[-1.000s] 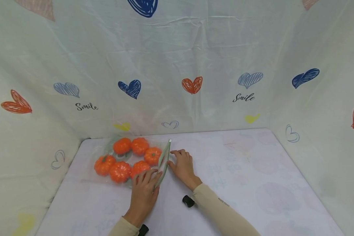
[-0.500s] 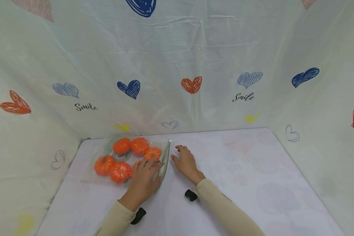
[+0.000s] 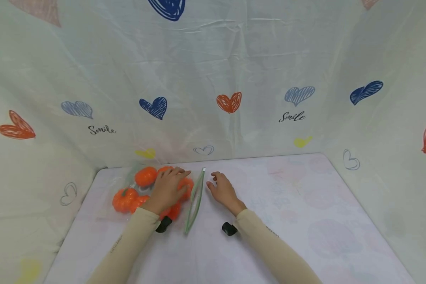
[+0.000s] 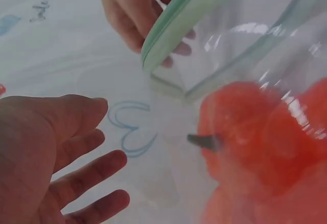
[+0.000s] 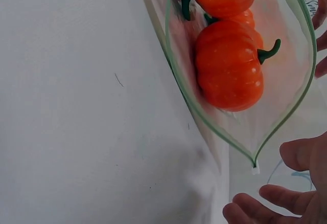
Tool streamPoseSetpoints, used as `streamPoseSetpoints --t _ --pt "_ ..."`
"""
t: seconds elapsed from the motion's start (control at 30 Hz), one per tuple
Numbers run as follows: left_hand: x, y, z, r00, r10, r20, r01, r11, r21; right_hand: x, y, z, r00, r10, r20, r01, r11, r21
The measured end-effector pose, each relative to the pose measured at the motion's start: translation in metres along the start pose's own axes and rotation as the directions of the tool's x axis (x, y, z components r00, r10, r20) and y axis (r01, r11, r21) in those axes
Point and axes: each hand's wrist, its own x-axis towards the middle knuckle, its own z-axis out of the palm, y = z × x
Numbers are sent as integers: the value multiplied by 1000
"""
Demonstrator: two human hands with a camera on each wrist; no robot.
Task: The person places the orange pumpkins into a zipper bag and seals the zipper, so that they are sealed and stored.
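Observation:
A clear zip bag (image 3: 142, 189) lies at the table's far left with several orange toy pumpkins (image 3: 125, 199) inside. Its green zip mouth (image 3: 195, 201) faces right and gapes open in the right wrist view (image 5: 240, 137), where two pumpkins (image 5: 230, 70) show inside. My left hand (image 3: 168, 185) lies flat over the bag and its pumpkins, fingers stretched out, holding nothing; the left wrist view shows its fingers (image 4: 87, 183) spread beside a pumpkin (image 4: 245, 132). My right hand (image 3: 221, 189) rests on the table just right of the bag's mouth, fingers relaxed and empty.
The pale table (image 3: 305, 221) stretches to the right of the hands. A white cloth with hearts (image 3: 230, 102) walls it in at the back and on both sides. Black wrist-camera mounts (image 3: 228, 228) sit on both sleeves.
My left hand has slid from the near end of the zip mouth forward and left onto the pumpkins. The right hand has drawn slightly away from the zip.

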Motion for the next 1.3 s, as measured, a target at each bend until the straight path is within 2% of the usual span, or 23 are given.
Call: streamPoseSetpoints --t 0.23,0.37,0.5,0.7,0.83,1.03,1.3 --pt "32 -12 -7 995 -38 89 43 998 -51 9 -2 -2 1000 18 23 -18 1000 22" --pt "50 -16 -5 987 -65 149 75 995 -61 14 -4 -1 998 47 42 -48 998 33" --pt "63 -21 -1 977 -63 205 73 996 -45 17 -6 0 997 52 61 -54 998 42" --pt "77 -21 3 957 -54 286 68 997 -41 20 -7 2 998 33 61 -36 998 43" --pt "85 -22 10 938 -49 344 64 997 -32 20 -6 3 998 34 57 -36 999 29" --pt "94 -23 19 920 -46 390 53 999 -8 20 -6 5 997 40 61 -42 999 32" --pt "103 -20 24 896 -22 443 17 1000 16 24 -6 7 997 28 70 -31 998 48"
